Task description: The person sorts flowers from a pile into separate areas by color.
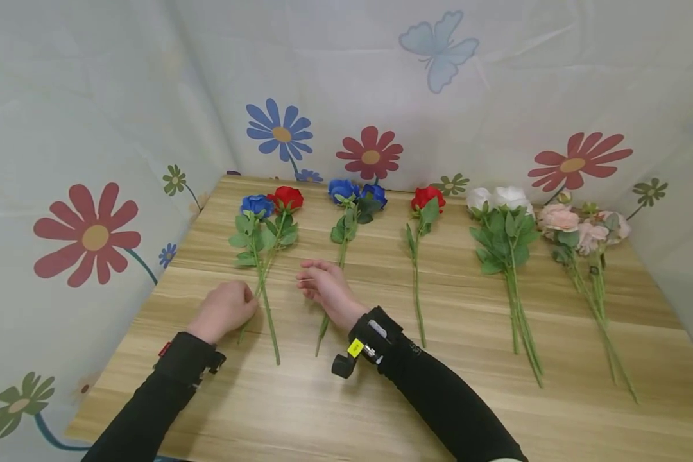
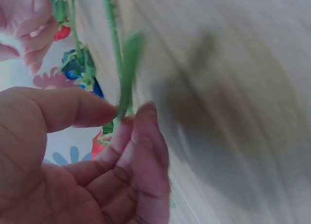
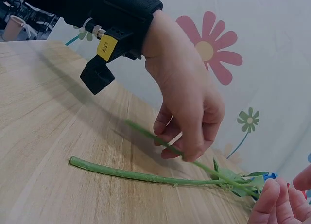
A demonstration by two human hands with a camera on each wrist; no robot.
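My left hand (image 1: 225, 311) pinches the lower stem (image 3: 150, 136) of a red rose (image 1: 287, 197) between thumb and fingertips. In the right wrist view this stem's cut end is raised above the wood. A blue rose (image 1: 256, 205) lies beside the red one, its stem (image 3: 121, 173) crossing the red rose's and resting on the table. My right hand (image 1: 332, 292) hovers with loosely bent fingers and holds nothing. Below it runs the stem of the blue roses (image 1: 343, 190), partly hidden by the hand.
Farther right on the wooden table (image 1: 369, 410) lie a single red rose (image 1: 428, 197), white roses (image 1: 511, 197) and pale pink flowers (image 1: 560, 219), heads toward the back. A flower-printed cloth (image 1: 323, 58) hangs behind and at the left.
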